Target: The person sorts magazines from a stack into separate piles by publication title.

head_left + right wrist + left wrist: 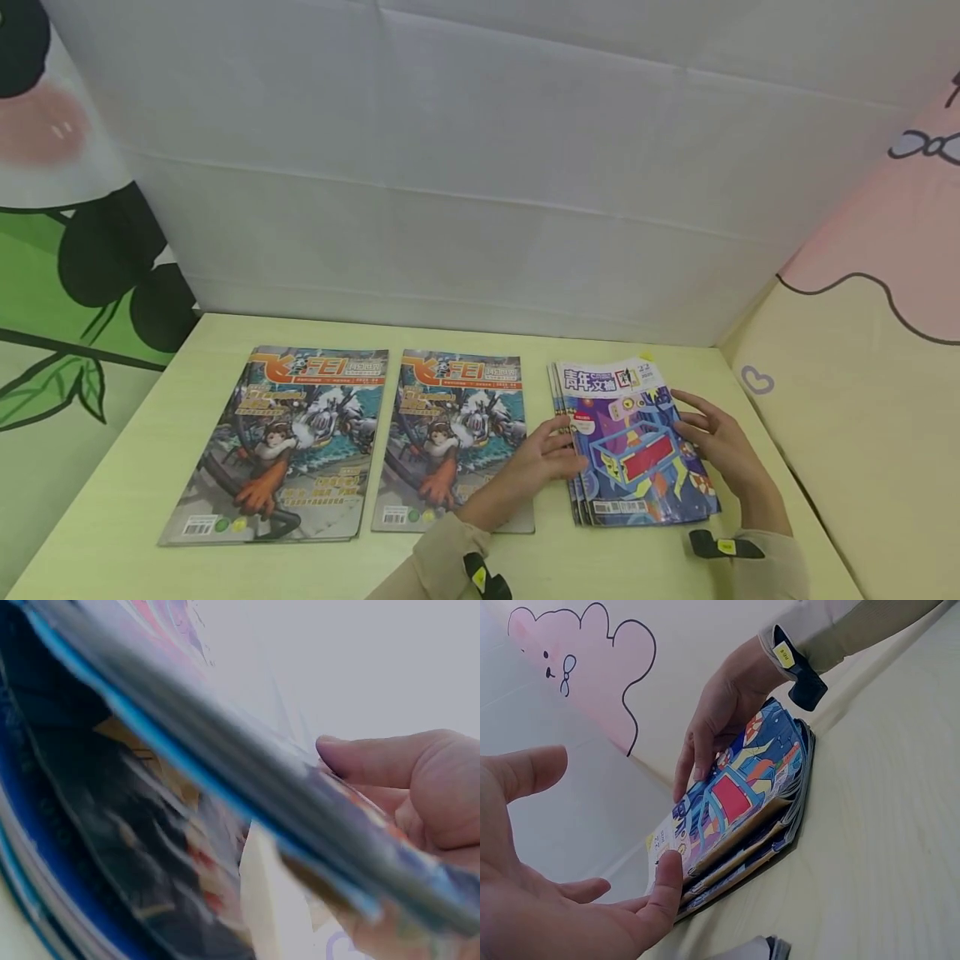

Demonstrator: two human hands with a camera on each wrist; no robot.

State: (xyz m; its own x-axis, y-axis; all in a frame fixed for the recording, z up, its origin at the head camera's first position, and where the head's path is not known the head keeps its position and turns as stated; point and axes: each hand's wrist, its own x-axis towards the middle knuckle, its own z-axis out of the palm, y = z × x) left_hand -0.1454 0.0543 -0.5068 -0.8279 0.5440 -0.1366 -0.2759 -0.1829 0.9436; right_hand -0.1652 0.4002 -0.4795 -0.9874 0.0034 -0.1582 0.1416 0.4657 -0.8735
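A stack of several magazines (637, 450) with a purple and blue cover on top lies at the right of the table; its spines are slightly uneven on the left side. My left hand (543, 458) is at those spines, its fingers spread and the thumb held away, as the left wrist view (570, 892) shows. At the opposite edge, my right hand (723, 442) touches the stack with fairly straight fingers along its side. From the right wrist, the thumb (367, 759) lies close to the top cover, and a gap shows between the top magazine (187, 742) and those below.
Two piles of other magazines, a left one (292, 450) and a middle one (450, 442), lie side by side with matching covers. My left forearm overlaps the middle pile's lower corner. A pale wall (450, 208) rises behind the yellow table (300, 575), with cartoon-printed panels at both sides.
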